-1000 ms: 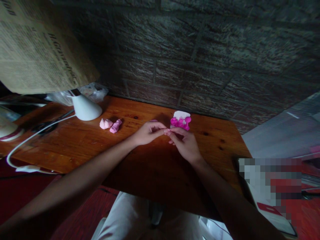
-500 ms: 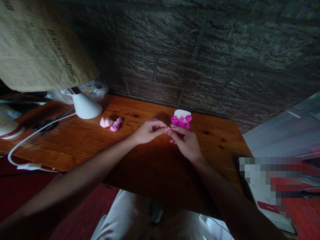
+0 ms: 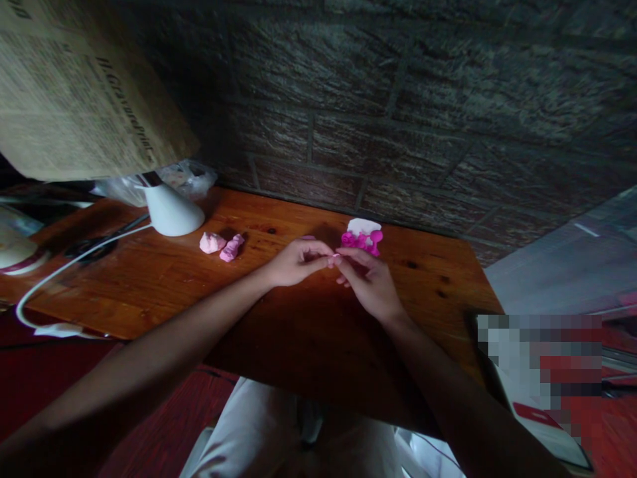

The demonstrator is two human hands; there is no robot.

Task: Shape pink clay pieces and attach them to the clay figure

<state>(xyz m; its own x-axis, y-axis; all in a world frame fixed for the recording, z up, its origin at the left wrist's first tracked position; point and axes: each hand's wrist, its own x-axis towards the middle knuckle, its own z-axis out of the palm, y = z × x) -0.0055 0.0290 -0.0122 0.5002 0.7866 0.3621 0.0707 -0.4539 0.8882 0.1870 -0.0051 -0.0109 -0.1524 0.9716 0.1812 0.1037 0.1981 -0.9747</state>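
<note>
My left hand [image 3: 293, 263] and my right hand [image 3: 372, 284] meet over the wooden table, fingertips almost touching. Between them they pinch a small pink piece of what looks like modelling clay [image 3: 336, 255], mostly covered by the fingers. Two larger pink clay lumps, one pale [image 3: 212, 242] and one deeper pink [image 3: 231, 247], lie left of my hands. Just beyond my right hand are bright magenta shaped pieces [image 3: 361, 241], one like a rose, against a white piece [image 3: 365, 226]. A bit of pink [image 3: 308, 237] shows behind my left hand.
A lamp with a white base [image 3: 174, 214] and printed shade [image 3: 94, 99] stands at the left, its white cord [image 3: 54, 269] looping over the table edge. Black-handled scissors [image 3: 92, 249] and a clear plastic bag [image 3: 194, 178] lie near it. A stone-patterned wall [image 3: 338, 139] bounds the table's back.
The fingertips have shifted very slightly around the small pink piece, and a little more of it shows. The other things stay where they were.
</note>
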